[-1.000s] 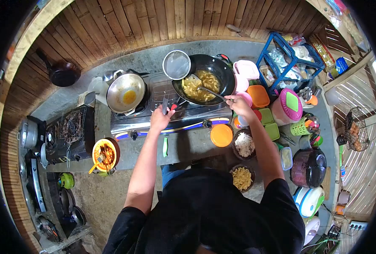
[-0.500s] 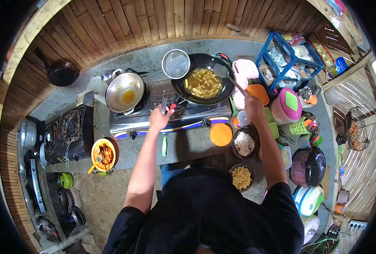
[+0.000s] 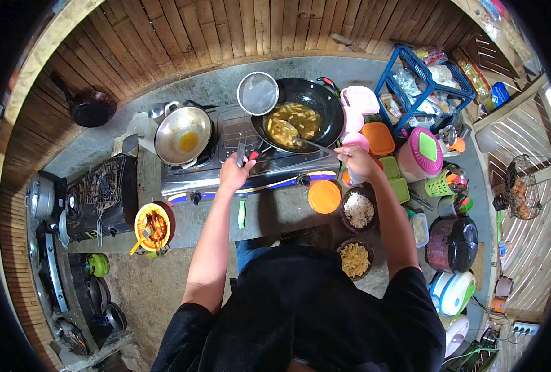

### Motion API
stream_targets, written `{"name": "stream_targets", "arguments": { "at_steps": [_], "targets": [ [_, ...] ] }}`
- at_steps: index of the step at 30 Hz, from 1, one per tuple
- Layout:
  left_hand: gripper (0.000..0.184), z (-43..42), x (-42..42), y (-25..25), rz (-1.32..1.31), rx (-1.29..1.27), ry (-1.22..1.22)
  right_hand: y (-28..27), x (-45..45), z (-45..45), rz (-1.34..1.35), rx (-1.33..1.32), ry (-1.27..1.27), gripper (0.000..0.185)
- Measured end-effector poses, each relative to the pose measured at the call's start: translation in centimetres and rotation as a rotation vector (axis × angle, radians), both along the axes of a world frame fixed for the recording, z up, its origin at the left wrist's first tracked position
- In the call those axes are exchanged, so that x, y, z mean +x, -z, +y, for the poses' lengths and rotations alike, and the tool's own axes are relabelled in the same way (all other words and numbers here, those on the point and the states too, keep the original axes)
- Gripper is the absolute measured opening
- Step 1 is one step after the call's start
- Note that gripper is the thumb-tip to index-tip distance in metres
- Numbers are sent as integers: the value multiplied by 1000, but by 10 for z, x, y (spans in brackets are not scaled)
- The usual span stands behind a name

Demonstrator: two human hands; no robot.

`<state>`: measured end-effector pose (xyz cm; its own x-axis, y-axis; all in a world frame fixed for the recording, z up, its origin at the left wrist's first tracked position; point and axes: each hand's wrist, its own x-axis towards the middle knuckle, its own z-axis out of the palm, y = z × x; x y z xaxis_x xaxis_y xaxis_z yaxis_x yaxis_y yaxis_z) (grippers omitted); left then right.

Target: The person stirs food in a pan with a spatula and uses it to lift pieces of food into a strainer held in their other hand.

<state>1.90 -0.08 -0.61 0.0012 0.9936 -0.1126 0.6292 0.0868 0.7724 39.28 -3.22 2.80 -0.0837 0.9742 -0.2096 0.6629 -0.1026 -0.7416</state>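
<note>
My left hand (image 3: pixel 234 172) is closed around the grey handle of a round mesh strainer (image 3: pixel 257 93), whose bowl sits over the left rim of a black wok (image 3: pixel 328 127). The wok's red-and-black handle (image 3: pixel 254 155) is right beside those fingers; whether they touch it I cannot tell. Pale cut strips (image 3: pixel 294 116) lie in yellowish oil in the wok. A metal spatula (image 3: pixel 316 146) is gripped in my right hand (image 3: pixel 357 161), with its blade among the strips at the near left side of the wok.
On the left burner of the stove (image 3: pixel 238 177) stands a lighter pan (image 3: pixel 179 133). An orange-lidded tub (image 3: pixel 324 197), a bowl of white shreds (image 3: pixel 358 209) and a bowl of pale strips (image 3: pixel 354 260) are near my right arm. An orange bowl (image 3: pixel 164 226) is left.
My right hand has moved left and slightly down, sweeping the spatula from the wok's right side to its near left. The strips have shifted. My left hand and the strainer have stayed put.
</note>
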Motion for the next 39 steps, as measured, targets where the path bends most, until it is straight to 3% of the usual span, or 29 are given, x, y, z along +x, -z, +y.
{"name": "stream_targets", "arguments": {
  "at_steps": [5, 12, 14, 17, 20, 24, 27, 30, 33, 37, 39],
  "targets": [
    [30, 1, -1, 2, 11, 20, 12, -6, -5, -3, 89, 15, -45, 31],
    [29, 0, -1, -1, -6, 6, 12, -4, 11, 1, 10, 140, -24, 31],
    [29, 0, -1, -2, -5, 5, 11, -2, 16, 4, -140, 398, 16, 32],
    [28, 0, 0, -1, -2, 0, 9, -13, 6, 4, -337, 538, 166, 31],
    [28, 0, 0, 0, 0, 1, 0, -15, 1, 12, -548, 410, 279, 30],
    [28, 2, -1, 4, -20, 5, 7, 2, 0, 24, -626, 479, 262, 28],
    [29, 1, -1, 4, -25, 12, 0, 12, -3, 34, -549, 356, 142, 26],
    [29, 1, -1, 2, -29, 15, 1, 32, -2, 43, -334, 518, 96, 28],
    [29, 1, -1, 2, -33, 7, 5, 9, -19, 39, -8, 0, 162, 29],
    [30, 1, -1, 2, -13, 14, 0, 11, -15, 34, 7, -41, 97, 31],
    [29, 0, -1, 2, -13, 28, 0, 10, -13, 26, 33, 146, 71, 31]
  ]
}}
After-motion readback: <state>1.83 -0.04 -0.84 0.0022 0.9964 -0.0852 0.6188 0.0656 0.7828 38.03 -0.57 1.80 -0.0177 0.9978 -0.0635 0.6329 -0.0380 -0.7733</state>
